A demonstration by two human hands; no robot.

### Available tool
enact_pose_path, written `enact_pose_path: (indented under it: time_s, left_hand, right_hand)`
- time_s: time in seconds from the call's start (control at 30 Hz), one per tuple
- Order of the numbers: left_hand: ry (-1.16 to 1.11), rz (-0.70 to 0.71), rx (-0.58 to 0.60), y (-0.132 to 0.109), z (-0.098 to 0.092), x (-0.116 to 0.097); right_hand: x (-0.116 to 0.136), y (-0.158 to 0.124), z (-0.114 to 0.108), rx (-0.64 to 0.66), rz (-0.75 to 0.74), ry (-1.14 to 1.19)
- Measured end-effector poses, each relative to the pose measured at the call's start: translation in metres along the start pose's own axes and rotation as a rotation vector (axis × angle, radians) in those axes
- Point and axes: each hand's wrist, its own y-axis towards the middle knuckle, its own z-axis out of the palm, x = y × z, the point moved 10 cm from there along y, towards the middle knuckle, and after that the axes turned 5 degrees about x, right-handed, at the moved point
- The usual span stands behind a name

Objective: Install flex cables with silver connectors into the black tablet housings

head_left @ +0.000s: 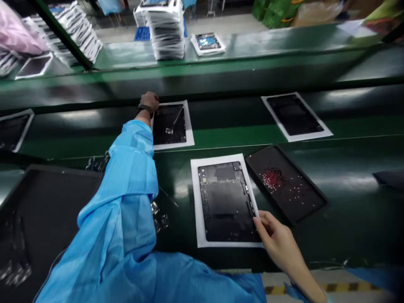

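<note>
My left hand (149,102), wearing a dark wristband, is curled at the top left corner of a black tablet back panel (168,124), which lies on a white sheet (188,131). A thin cable or strip (177,118) crosses that panel. My right hand (273,235) is at the lower right edge of a second, larger-looking panel (225,202) with exposed metal parts, and its thumb lies on that edge. This panel rests on its own white sheet (195,202). Blue sleeves cover both my arms, and my left sleeve hides part of the belt.
A black tray (285,198) holding red and scattered small parts lies right of my right hand. Another panel on a sheet (293,114) sits further right on the green conveyor belt (235,137). A large dark tray (41,210) is at the left. Stacked panels (166,35) stand beyond the belt.
</note>
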Motion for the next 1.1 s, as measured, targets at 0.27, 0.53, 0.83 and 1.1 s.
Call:
enact_pose_path:
  time_s: [0.27, 0.53, 0.83, 1.1]
  left_hand:
    - [0.218, 0.177, 0.092, -0.192, -0.101, -0.096]
    - [0.22, -0.102, 0.119, -0.481, -0.019, -0.083]
    - [0.149, -0.049, 0.12, -0.475, 0.013, -0.079]
    - [-0.301, -0.106, -0.119, -0.508, -0.026, -0.064]
  right_hand:
    - [0.048, -0.008, -0.042, -0.204, -0.397, -0.72]
    - [0.212, -0.005, 0.023, 0.3, -0.902, -0.531]
    - [0.289, 0.055, 0.171, 0.448, -1.016, -0.67]
    - [0.233, 0.107, 0.177, 0.316, -0.651, -0.59]
